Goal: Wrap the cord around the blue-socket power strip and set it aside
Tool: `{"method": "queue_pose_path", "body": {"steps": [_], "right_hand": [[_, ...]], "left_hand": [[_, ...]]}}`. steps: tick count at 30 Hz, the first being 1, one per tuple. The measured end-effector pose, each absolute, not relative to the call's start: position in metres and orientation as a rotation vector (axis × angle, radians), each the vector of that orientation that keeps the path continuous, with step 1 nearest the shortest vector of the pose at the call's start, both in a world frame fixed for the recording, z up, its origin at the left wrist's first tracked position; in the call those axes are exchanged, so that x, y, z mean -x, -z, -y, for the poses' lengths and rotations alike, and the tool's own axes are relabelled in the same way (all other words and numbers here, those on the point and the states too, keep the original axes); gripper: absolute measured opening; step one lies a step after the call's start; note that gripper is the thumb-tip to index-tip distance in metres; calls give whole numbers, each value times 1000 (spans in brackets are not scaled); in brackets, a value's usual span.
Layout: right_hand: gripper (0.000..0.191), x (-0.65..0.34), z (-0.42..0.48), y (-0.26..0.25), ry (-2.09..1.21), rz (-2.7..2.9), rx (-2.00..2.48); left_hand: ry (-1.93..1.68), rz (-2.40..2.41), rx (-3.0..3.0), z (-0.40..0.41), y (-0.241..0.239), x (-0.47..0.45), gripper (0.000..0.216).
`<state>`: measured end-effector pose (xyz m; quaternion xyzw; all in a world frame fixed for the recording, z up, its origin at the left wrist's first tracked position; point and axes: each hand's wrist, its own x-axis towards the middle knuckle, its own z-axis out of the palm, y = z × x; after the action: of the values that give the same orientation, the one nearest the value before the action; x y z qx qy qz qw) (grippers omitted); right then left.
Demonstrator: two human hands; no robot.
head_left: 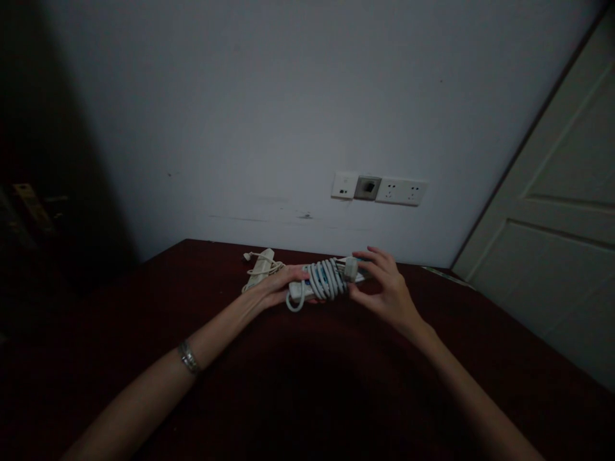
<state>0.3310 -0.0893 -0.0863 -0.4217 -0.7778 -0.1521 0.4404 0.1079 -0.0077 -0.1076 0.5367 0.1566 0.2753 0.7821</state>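
Observation:
A white power strip (pixel 300 292) with its grey cord (pixel 328 279) wound round it in several turns is held over the dark red tabletop. My left hand (pixel 283 282) grips its left end, thumb on top and fingers partly hidden underneath. A small loop of cord hangs below that end. At the right end, my right hand (pixel 382 282) has its thumb and fingers bent around the plug (pixel 351 269), which lies against the coils. Blue patches show between the turns of cord.
A second off-white power strip (pixel 262 266) with a loose cord lies on the table (pixel 230 358) behind my left hand. Wall sockets (pixel 401 191) sit above the table's back edge. A white panelled door (pixel 562 211) stands at the right, and a dark door with a handle (pixel 55 198) at the left.

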Motion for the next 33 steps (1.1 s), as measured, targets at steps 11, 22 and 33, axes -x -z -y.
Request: {"method": "queue_pose_path", "body": {"steps": [11, 22, 33], "right_hand": [[33, -340, 80, 93, 252, 1783, 1214], [37, -332, 82, 101, 312, 1840, 1168], [49, -320, 81, 112, 520, 1931, 1500]], "left_hand": [[-690, -437, -1231, 14, 110, -113, 41], [-807, -576, -1303, 16, 104, -113, 56], [-778, -661, -1525, 22, 105, -114, 61]]}}
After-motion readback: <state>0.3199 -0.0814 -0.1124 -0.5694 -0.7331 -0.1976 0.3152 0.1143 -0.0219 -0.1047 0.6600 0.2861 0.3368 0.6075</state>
